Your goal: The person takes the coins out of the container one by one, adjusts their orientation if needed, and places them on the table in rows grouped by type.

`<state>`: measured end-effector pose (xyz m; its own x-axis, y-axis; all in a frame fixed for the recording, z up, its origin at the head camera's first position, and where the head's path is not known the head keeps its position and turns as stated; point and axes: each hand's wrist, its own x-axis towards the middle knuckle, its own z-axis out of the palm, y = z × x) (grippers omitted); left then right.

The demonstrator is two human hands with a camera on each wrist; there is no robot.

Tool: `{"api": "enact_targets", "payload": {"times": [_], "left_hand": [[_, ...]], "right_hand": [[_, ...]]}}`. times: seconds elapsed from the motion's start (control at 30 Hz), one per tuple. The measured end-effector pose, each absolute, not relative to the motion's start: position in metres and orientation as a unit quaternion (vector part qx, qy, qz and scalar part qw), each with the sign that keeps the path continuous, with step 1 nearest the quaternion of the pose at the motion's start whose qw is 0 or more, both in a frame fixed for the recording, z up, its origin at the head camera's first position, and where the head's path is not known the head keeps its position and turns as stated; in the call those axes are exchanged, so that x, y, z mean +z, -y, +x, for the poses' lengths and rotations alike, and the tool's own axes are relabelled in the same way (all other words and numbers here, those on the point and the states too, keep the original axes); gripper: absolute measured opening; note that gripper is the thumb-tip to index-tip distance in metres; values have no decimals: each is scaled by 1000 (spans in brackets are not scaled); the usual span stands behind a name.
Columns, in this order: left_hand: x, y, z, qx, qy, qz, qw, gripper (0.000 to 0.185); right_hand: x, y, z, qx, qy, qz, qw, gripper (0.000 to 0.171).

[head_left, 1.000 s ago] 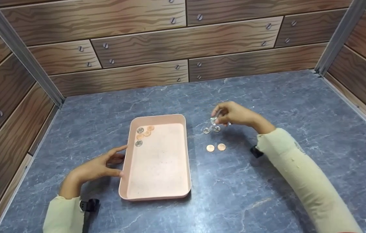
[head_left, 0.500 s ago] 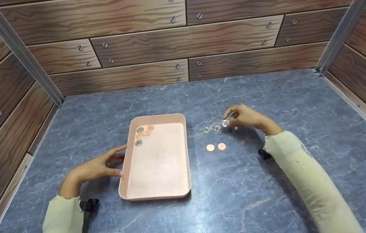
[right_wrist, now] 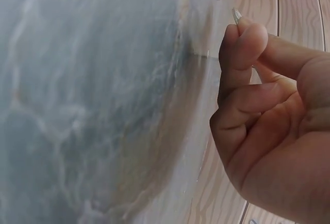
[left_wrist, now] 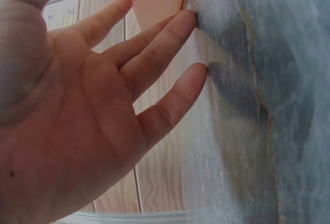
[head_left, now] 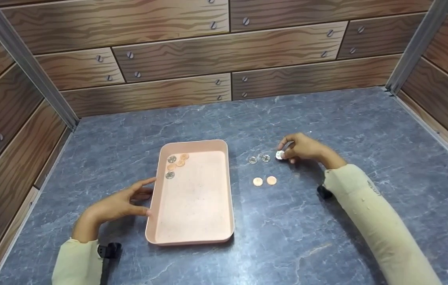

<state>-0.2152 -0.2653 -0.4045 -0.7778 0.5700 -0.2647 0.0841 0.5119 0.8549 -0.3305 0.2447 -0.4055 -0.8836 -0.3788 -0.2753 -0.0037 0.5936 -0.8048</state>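
Observation:
Between thumb and fingertips my right hand (head_left: 303,147) pinches a silver coin (head_left: 280,154), at or just above the tabletop; the right wrist view catches that coin (right_wrist: 236,16) edge-on. To its left lie two silver coins (head_left: 265,158) in a row. Two copper coins (head_left: 257,181) sit side by side nearer to me. My left hand (head_left: 115,204) rests against the left wall of a shallow pink tray (head_left: 196,206), its fingers extended, as the left wrist view confirms. In the tray's far left corner are two silver coins (head_left: 170,175) and several copper coins (head_left: 180,162).
The blue-grey marbled tabletop (head_left: 311,245) is bounded at the back and sides by wood-patterned panels (head_left: 176,59). Grey metal posts (head_left: 414,51) stand at the back corners. A black wrist device (head_left: 110,251) sits at the left sleeve.
My right hand has moved rightward and slightly nearer to me with its coin, from over the two silver coins to the right end of their row. The left hand and tray stay still.

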Motion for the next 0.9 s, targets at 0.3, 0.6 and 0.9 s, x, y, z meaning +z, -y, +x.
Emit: {"api": "enact_targets", "payload": {"times": [0.3, 0.6, 0.9], "left_hand": [[-403, 264, -214, 449, -831, 192, 268, 93], [-406, 265, -215, 446, -835, 184, 265, 93], [-403, 264, -215, 442, -835, 198, 262, 92]], "right_hand": [[-410, -238, -331, -422, -876, -98, 212, 29], [-408, -233, -331, -394, -892, -94, 201, 25], [-408, -230, -330, -367, -903, -86, 208, 19]]}}
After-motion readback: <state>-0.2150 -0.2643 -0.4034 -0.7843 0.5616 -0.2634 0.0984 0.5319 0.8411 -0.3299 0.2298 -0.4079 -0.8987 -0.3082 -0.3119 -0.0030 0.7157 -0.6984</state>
